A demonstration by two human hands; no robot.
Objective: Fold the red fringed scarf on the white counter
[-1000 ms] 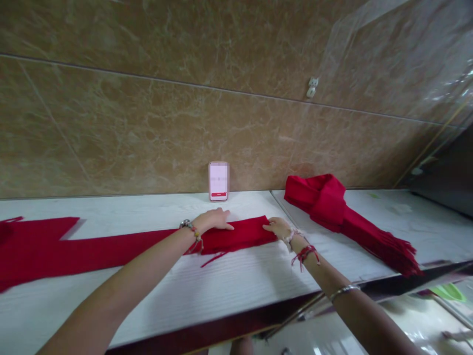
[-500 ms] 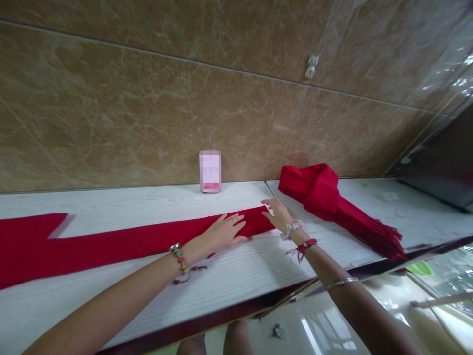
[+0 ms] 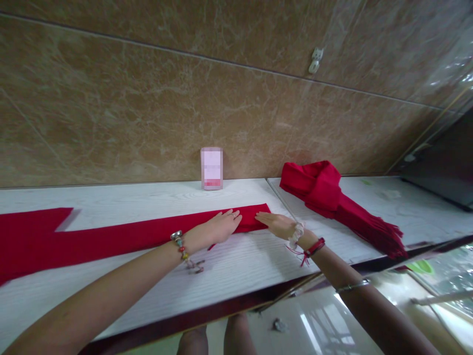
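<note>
A long strip of red cloth (image 3: 121, 242), which looks like a scarf, lies flat along the white tabletop (image 3: 236, 268). Its left part doubles over near the left edge of view. My left hand (image 3: 221, 225) rests on the strip with fingers stretched out flat. At the strip's right end, my right hand (image 3: 275, 223) lies with its fingers extended over the cloth. Neither hand grips anything. To the right of my right hand, a second red scarf (image 3: 327, 195), knotted and fringed, lies on the same surface.
Against the brown marbled wall (image 3: 166, 108) leans a pink phone-like object (image 3: 212, 168), its face blurred. A socket-like white fitting (image 3: 315, 60) is on the wall. At far right stands a dark appliance-like box (image 3: 443, 158). The table's dark front edge (image 3: 207, 318) runs below my arms.
My right hand has come down from the strip's upper right corner, and its curled fingers have flattened onto the cloth. My left hand has shifted slightly left, its fingers closer together.
</note>
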